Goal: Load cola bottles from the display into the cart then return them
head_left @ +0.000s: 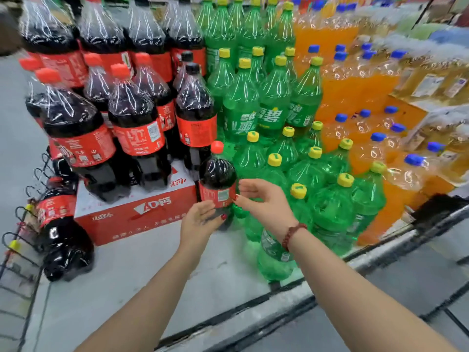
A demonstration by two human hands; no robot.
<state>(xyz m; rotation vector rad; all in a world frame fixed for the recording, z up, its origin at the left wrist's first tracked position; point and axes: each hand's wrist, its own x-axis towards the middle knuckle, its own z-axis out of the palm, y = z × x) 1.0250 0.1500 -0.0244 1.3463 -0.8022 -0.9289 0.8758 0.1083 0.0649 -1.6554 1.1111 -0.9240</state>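
A large cola bottle (217, 174) with a red cap and red label stands upright on the grey platform (142, 262), between the red carton and the green bottles. My left hand (199, 221) wraps its lower body, thumb across the front. My right hand (261, 200) is at the bottle's right side, thumb tip and fingertips touching the label edge, fingers relaxed. More shrink-wrapped cola bottles (132, 118) are stacked behind on the left. Another cola bottle (63, 237) leans at the far left.
A red carton (132, 212) carries the cola packs. Green soda bottles (279, 110) crowd the right side of the held bottle, orange soda bottles (355, 97) beyond. A wire hook rack (17, 240) stands at the left edge. A metal rail (355, 262) runs along the lower right.
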